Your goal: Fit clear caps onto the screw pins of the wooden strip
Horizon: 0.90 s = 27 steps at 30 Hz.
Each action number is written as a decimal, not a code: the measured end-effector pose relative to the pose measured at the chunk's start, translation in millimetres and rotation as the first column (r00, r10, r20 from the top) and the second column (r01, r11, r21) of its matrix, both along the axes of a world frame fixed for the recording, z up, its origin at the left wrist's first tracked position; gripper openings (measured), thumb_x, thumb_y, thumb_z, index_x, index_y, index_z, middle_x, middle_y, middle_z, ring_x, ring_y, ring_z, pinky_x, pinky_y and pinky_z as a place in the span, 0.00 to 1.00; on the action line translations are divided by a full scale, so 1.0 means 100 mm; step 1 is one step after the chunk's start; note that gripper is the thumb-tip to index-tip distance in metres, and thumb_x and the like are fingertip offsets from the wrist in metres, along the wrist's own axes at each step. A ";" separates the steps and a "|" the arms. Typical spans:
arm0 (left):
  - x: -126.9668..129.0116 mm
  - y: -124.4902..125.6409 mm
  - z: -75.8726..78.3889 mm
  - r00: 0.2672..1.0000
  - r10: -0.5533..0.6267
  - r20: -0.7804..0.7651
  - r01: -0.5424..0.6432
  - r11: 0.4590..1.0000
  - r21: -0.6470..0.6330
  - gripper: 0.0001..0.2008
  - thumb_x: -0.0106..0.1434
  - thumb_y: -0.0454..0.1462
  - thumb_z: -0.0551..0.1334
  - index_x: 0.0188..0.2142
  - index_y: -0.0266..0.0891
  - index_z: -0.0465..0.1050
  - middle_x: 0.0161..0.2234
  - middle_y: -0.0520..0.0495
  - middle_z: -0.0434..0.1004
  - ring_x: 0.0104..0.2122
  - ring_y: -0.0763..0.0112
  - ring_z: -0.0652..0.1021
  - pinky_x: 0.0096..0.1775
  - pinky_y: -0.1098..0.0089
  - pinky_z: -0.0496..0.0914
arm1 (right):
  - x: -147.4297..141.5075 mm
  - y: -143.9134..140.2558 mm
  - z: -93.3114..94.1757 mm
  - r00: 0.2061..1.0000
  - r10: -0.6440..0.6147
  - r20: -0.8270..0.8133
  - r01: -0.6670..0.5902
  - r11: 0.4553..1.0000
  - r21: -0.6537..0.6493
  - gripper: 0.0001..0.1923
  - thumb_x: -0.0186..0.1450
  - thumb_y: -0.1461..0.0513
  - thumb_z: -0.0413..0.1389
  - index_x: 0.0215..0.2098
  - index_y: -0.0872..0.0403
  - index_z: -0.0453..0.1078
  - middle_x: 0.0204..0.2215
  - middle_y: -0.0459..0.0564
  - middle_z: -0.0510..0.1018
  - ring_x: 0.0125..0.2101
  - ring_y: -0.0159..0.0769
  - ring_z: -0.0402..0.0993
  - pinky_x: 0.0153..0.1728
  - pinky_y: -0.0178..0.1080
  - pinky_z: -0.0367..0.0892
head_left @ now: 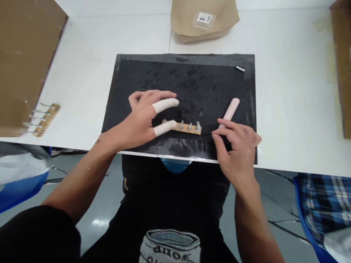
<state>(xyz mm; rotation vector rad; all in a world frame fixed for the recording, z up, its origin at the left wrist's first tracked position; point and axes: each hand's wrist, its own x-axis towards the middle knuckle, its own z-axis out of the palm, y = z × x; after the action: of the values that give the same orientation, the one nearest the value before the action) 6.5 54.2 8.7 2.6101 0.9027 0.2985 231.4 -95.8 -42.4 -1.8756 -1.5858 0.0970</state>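
My left hand (146, 115) wears white covers on the thumb and index finger. Its fingers are apart, and the thumb tip lies over the left part of a tan cardboard strip (194, 130). Several small clear, curved pieces stand upright along that strip. My right hand (237, 148) is closed, thumb and index fingertips pinched together right of the strip; anything between them is too small to make out. A pale pink stick (232, 108) lies at an angle beside the right hand, its lower end partly hidden behind the fingers.
Beneath both hands is a black mat (131, 76) on a white table (287, 91). A short metal piece (240, 68) lies at its upper right. A brown paper bag (189, 18) stands behind. Another strip with clear pieces (48, 120) is at left, near a cardboard panel (24, 54).
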 end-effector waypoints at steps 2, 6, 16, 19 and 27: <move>0.11 0.00 0.07 0.994 -0.103 -0.029 0.103 0.995 -0.003 0.18 0.71 0.48 0.58 0.58 0.51 0.69 0.64 0.48 0.69 0.65 0.49 0.66 0.63 0.45 0.52 | -0.04 -0.03 -0.02 0.999 -0.028 -0.041 0.028 1.000 0.006 0.04 0.72 0.64 0.54 0.39 0.50 0.71 0.53 0.48 0.79 0.53 0.46 0.71 0.53 0.51 0.57; 0.34 0.06 0.07 0.973 -0.217 -0.076 0.219 0.976 0.016 0.15 0.70 0.46 0.60 0.54 0.51 0.73 0.61 0.49 0.72 0.63 0.51 0.68 0.64 0.44 0.50 | -0.07 -0.08 -0.09 0.993 -0.071 -0.090 0.072 0.997 0.005 0.06 0.73 0.63 0.51 0.37 0.51 0.67 0.55 0.50 0.75 0.54 0.47 0.68 0.53 0.52 0.57; 0.62 0.16 0.04 0.902 -0.385 -0.197 0.396 0.918 0.021 0.10 0.71 0.41 0.58 0.46 0.46 0.78 0.57 0.47 0.75 0.59 0.54 0.71 0.64 0.38 0.49 | -0.08 -0.14 -0.19 0.990 -0.144 -0.004 0.144 0.981 0.133 0.04 0.68 0.62 0.59 0.41 0.50 0.70 0.57 0.55 0.74 0.55 0.52 0.68 0.54 0.54 0.60; 0.65 0.15 0.04 0.894 -0.397 -0.208 0.411 0.911 0.029 0.10 0.71 0.42 0.58 0.45 0.47 0.78 0.56 0.48 0.76 0.58 0.56 0.72 0.65 0.38 0.49 | -0.08 -0.14 -0.20 0.990 -0.143 0.006 0.141 0.980 0.139 0.05 0.67 0.62 0.59 0.42 0.50 0.70 0.57 0.56 0.74 0.55 0.53 0.69 0.55 0.55 0.61; 0.68 0.15 0.02 0.859 -0.446 -0.251 0.471 0.881 0.049 0.10 0.68 0.41 0.61 0.47 0.47 0.77 0.55 0.47 0.76 0.57 0.55 0.72 0.66 0.39 0.48 | -0.09 -0.13 -0.22 0.988 -0.147 0.036 0.141 0.980 0.143 0.06 0.67 0.61 0.59 0.42 0.49 0.69 0.57 0.54 0.74 0.53 0.52 0.71 0.53 0.54 0.62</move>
<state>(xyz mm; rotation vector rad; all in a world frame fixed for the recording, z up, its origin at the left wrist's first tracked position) 74.2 69.2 10.7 2.9005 0.3023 -0.0946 222.0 -109.0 -64.0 -1.8869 -1.4425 -0.1198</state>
